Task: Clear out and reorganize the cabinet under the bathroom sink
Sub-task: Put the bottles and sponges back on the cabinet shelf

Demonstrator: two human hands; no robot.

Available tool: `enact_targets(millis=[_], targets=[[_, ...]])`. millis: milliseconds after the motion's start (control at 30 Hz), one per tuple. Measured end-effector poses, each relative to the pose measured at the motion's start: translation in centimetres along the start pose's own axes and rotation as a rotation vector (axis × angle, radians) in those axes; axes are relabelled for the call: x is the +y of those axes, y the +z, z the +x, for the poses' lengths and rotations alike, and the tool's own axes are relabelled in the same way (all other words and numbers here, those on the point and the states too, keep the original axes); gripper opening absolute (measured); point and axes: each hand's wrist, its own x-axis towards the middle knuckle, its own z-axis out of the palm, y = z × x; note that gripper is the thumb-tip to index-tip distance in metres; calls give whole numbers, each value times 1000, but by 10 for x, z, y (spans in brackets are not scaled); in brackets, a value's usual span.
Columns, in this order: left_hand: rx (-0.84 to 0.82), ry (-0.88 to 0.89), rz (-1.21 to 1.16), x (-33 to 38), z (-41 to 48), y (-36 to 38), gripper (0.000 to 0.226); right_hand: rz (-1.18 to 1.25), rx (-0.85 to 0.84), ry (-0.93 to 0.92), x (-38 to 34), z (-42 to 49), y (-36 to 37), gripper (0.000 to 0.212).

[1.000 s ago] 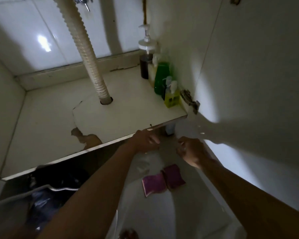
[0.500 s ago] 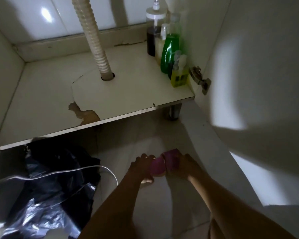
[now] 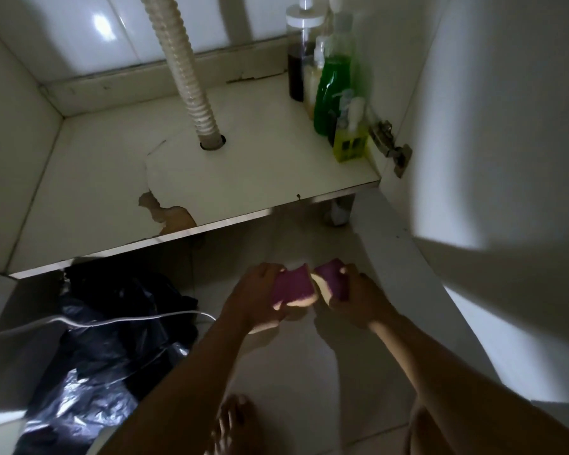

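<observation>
1. Bottles (image 3: 334, 90) stand at the right side of the cabinet floor (image 3: 260, 178).
2. Left hand (image 3: 255, 298) grips the left purple sponge (image 3: 293, 287) above the floor tiles (image 3: 293, 372), in front of the cabinet.
3. Right hand (image 3: 355, 300) grips the right purple sponge (image 3: 330, 279), just beside the other.

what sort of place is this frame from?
Probably the open cabinet under a sink: a corrugated drain hose drops through the cabinet floor, bottles line the right wall, white tiles behind.
</observation>
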Motion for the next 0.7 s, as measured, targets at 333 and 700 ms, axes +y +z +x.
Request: enact_targets(millis=[333,700], targets=[[364,40,-6,-3,54,-141,70,-35,186,-341,-95,-33,-119,53],[206,-112,-156,-12,149,-166,84,-246,176,-568,-172,39,-190,60]])
